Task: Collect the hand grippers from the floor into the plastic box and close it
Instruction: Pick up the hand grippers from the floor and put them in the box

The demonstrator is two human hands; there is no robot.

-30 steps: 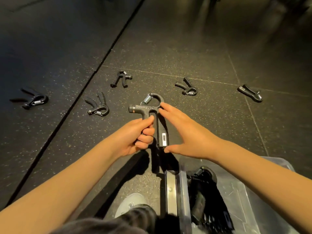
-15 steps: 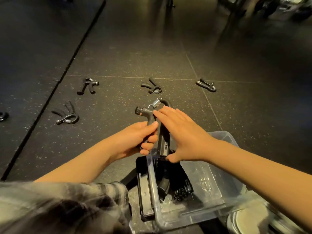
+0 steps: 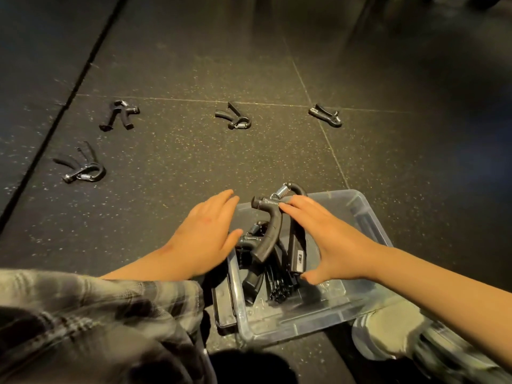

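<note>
Hand grippers, the lot: you are working through the collecting step. Several are lying in the box, one is going in under your hands, and four are waiting on the floor across the upper half of the frame.
Plastic box (image 3: 371, 217): it is sitting open at lower centre, its clear walls showing the pile of grippers (image 3: 277, 284) inside. A dark flat piece (image 3: 221, 309) is lying against its left wall; whether that is the lid, I cannot tell.
Right hand (image 3: 327, 239): you are laying it along the held gripper, fingers straight and pressed together over the spring end, thumb spread out to the lower end of the handle.
Left hand (image 3: 205, 239): it is hovering over the box's left rim, just beside the gripper, fingers straight and together, thumb spread, holding nothing.
Held gripper (image 3: 270, 236): it is lying tilted over the pile, spring end poking above the far rim. Whether the pile is bearing it, I cannot tell.
Floor grippers: one is lying at far left (image 3: 83, 169), one at upper left (image 3: 119, 115), one at upper centre (image 3: 234, 117), one at upper right (image 3: 327, 116), all well apart.
Next move: you are probably about to settle this one below the rim, so the lid can seat later. Then you are likely reaching for the upper-centre gripper, since it is lying near the box.
</note>
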